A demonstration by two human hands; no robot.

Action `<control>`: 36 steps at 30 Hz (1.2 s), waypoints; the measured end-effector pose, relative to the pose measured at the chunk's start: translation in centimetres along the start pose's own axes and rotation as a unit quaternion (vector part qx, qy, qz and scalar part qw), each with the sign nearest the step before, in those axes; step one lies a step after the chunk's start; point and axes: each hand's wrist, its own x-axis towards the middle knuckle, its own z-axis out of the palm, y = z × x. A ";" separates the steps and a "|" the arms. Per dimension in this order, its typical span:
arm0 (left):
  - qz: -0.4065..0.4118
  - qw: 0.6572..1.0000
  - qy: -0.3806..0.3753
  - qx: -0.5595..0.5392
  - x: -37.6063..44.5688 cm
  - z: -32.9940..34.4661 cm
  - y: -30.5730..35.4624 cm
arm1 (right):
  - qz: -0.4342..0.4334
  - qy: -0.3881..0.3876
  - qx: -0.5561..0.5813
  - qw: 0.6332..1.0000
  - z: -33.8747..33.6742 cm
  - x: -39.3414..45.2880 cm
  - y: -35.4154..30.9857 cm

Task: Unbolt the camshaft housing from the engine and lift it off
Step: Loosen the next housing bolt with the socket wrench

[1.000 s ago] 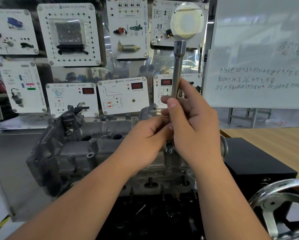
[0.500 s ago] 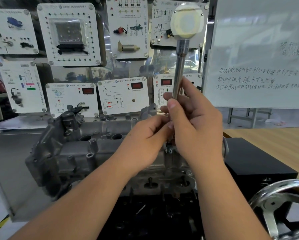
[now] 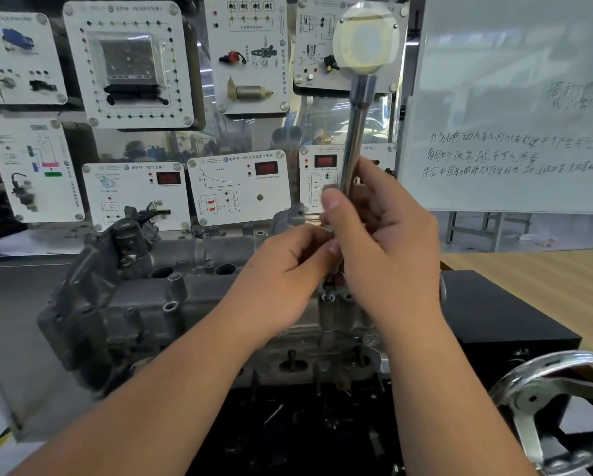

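Observation:
The grey cast camshaft housing (image 3: 143,304) sits on top of the engine (image 3: 305,365) in the middle of the view. A long steel socket extension bar (image 3: 358,132) stands nearly upright over the housing's right end. My right hand (image 3: 387,249) grips its lower shaft with thumb and fingers curled round it. My left hand (image 3: 288,280) pinches the bar's lower end just under the right hand; what lies between those fingertips is hidden. A bolt hole boss (image 3: 328,297) shows directly below the hands.
A wall of white training panels (image 3: 240,190) stands behind the engine. A whiteboard (image 3: 511,115) with handwriting is at the right. A black box (image 3: 494,321) on a wooden table (image 3: 545,280) lies right of the engine, and a chrome handwheel (image 3: 549,400) is at the lower right.
The bar and both hands have risen slightly and the bar's top has drifted a little to the right. Both grips are unchanged.

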 end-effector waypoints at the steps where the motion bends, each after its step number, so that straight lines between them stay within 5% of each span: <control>1: 0.000 1.000 0.002 -0.004 0.0 0.1 0.0 | 0.003 0.000 -0.006 1.000 0.1 0.0 0.1; 30: 0.002 1.000 0.003 -0.020 -0.3 0.1 0.1 | -0.004 0.022 -0.013 1.000 0.2 -0.1 0.0; 36: -0.005 1.000 -0.003 -0.027 -0.2 0.0 0.1 | -0.005 -0.022 -0.003 1.000 0.0 -0.1 -0.1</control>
